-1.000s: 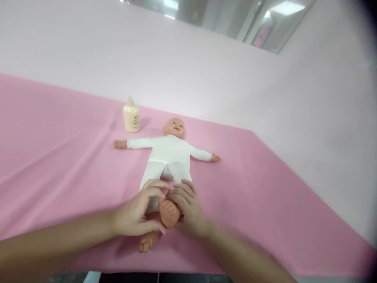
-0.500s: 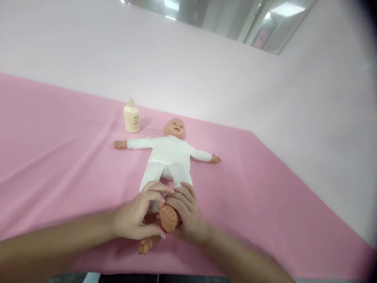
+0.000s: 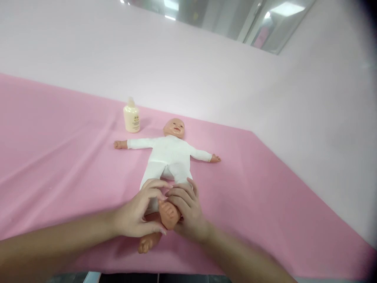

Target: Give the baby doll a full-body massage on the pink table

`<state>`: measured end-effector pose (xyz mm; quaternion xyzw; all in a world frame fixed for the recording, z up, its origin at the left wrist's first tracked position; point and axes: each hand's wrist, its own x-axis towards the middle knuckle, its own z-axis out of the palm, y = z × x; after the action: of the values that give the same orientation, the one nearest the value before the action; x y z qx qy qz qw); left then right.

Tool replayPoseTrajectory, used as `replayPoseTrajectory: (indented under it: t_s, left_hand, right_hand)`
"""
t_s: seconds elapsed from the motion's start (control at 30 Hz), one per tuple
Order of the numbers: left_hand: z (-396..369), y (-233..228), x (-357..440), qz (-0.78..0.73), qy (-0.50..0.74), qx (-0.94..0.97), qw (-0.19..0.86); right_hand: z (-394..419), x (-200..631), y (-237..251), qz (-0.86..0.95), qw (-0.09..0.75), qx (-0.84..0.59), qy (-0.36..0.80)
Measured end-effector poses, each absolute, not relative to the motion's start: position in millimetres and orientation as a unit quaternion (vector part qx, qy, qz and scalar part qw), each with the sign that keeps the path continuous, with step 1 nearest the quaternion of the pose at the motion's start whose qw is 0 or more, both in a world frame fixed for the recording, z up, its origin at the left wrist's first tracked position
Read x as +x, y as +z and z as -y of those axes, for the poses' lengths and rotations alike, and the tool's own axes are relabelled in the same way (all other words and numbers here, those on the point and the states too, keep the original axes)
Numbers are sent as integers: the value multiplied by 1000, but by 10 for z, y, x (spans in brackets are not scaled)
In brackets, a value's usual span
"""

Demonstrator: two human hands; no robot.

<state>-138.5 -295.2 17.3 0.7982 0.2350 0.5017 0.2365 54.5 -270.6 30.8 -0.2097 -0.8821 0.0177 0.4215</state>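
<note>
**Both hands closed on a doll's foot**

The pink cloth (image 3: 59,157) has wide bare room to either side; its near edge is cut off below. The doll (image 3: 167,157) lies face up at its middle, shins hidden by the hands. The left hand (image 3: 135,216) and right hand (image 3: 188,212) clasp the raised foot (image 3: 169,214). The bottle (image 3: 131,116) stands near one arm, its contents unclear.

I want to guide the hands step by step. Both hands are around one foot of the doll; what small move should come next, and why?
Probably a short thumb stroke along the sole of the raised foot. The left hand and right hand already cup that foot between them, lifted off the pink cloth, while the other foot lies untouched and the bottle stands far off beside the doll's arm.
</note>
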Motion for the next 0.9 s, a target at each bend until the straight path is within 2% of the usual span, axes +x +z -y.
replayPoseTrajectory:
  t_s: [0.37, 0.9]
  left_hand:
    - [2960, 217, -1407, -220, 456, 845, 174]
    - [2960, 235, -1416, -206, 439, 854, 186]
  right_hand:
    - [2755, 540, 293, 888, 418, -187, 45]
    - [2776, 529, 325, 891, 405, -179, 102]
